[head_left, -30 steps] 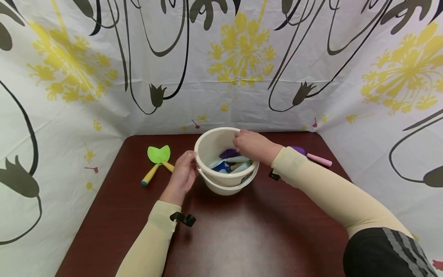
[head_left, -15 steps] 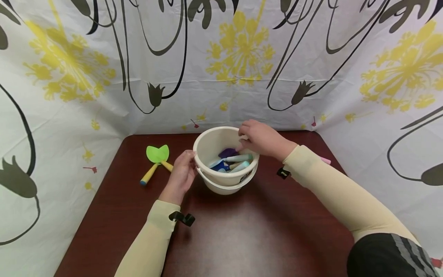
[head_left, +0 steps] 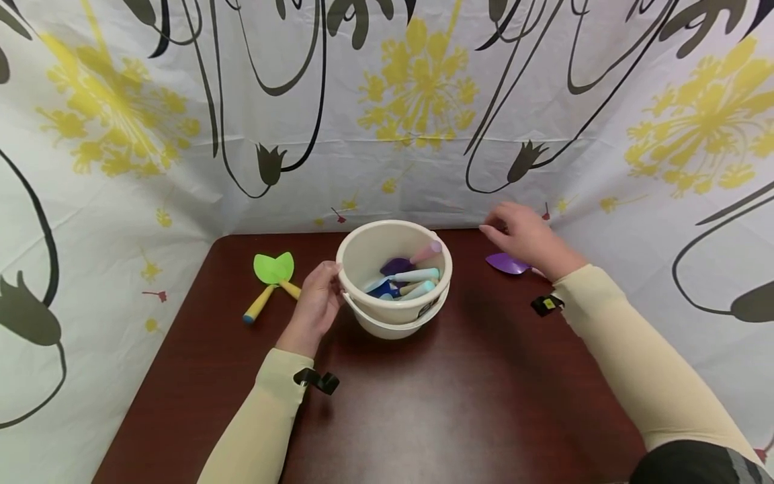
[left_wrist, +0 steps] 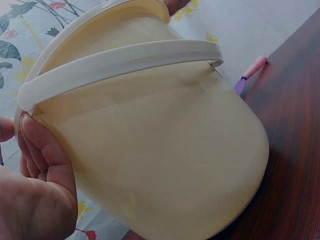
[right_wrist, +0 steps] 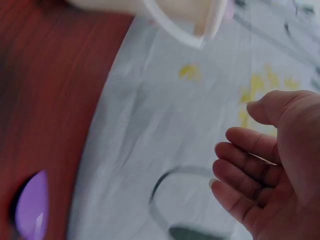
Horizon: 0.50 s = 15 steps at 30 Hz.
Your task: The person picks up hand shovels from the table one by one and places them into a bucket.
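Note:
A cream plastic bucket stands at the back middle of a dark wooden table. It holds several toy garden tools, one with a pink handle leaning on the rim. My left hand grips the bucket's left side, fingers against the wall below the handle. My right hand hovers open, holding nothing, just above a purple toy shovel lying right of the bucket. The right wrist view shows its relaxed fingers and the purple blade.
A green toy spade and a tool with a yellow and blue handle lie left of the bucket. A flower-printed curtain closes in the table at the back and both sides. Bare tabletop stretches in front of the bucket.
My right hand has come out of the bucket and moved right to above the purple shovel. A pink-handled tool now leans inside the bucket. The left hand has stayed put.

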Motion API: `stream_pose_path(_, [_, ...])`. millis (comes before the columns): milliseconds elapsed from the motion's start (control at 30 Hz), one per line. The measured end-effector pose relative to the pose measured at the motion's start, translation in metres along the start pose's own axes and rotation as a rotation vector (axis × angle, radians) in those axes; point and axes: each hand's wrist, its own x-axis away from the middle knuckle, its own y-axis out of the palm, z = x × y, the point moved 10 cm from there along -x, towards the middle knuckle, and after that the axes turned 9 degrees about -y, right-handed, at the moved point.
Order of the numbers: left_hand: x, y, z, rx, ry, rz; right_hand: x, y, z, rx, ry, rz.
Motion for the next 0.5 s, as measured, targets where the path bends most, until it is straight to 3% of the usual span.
stream_pose_path(233, [0.0, -0.002, -0.001, 0.006, -0.019, 0.014, 0.05, 0.003, 0.067, -0.048, 0.172, -0.014])
stream_pose_path(500, [0.0, 0.001, 0.0, 0.002, -0.001, 0.007, 0.092, 0.023, 0.129, -0.059, 0.307, -0.119])
